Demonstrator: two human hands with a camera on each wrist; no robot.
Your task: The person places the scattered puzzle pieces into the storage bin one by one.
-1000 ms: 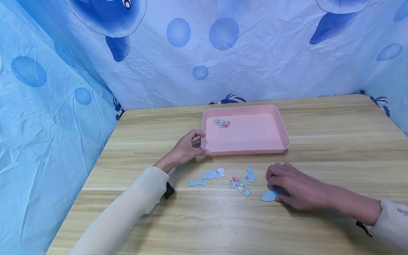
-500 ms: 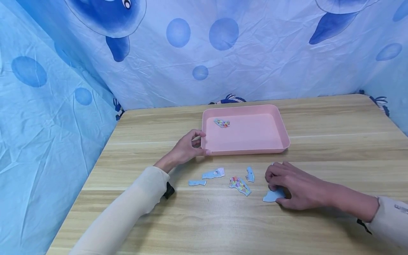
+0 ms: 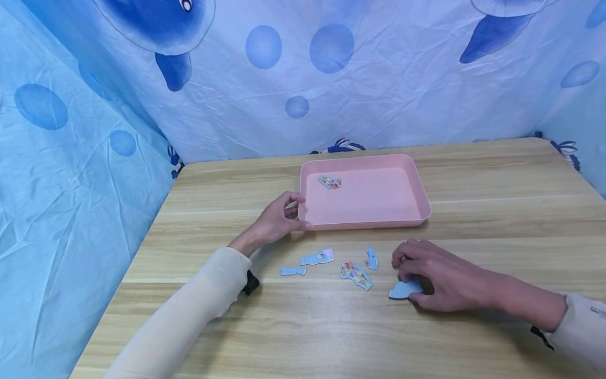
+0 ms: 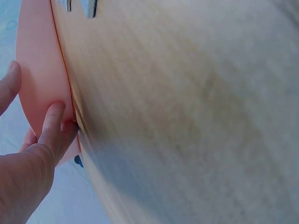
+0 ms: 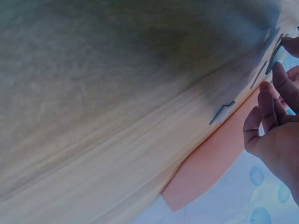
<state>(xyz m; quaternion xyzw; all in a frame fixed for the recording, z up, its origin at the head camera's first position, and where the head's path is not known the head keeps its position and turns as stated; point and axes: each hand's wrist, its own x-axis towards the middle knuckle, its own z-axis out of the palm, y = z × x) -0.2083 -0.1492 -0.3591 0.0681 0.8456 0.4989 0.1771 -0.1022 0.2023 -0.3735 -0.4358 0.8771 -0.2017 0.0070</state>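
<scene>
At the left front corner of a pink tray (image 3: pixel 364 195), my left hand (image 3: pixel 274 218) holds the wall between thumb and fingers. The left wrist view has those fingers (image 4: pixel 50 128) against the tray's outer side. Farther right, my right hand (image 3: pixel 435 276) pinches a light blue jigsaw puzzle piece (image 3: pixel 405 289) close over the table; the palm and fingers hide part of it. In the right wrist view this puzzle piece (image 5: pixel 274 57) shows edge-on between thumb and fingertip. Left of the right hand lie a small blue piece (image 3: pixel 372 259) and a multicoloured piece (image 3: pixel 356 276).
Two blue puzzle pieces lie in front of the tray, a wider one (image 3: pixel 317 257) and a narrow strip (image 3: pixel 293 271). One colourful piece (image 3: pixel 330 182) is inside the tray at its back left. A blue whale-print curtain (image 3: pixel 303 79) hangs behind the wooden table (image 3: pixel 303 337).
The right hand's fingers have shifted slightly up and left, and the blue piece has turned a little under them. The left hand and tray keep their place.
</scene>
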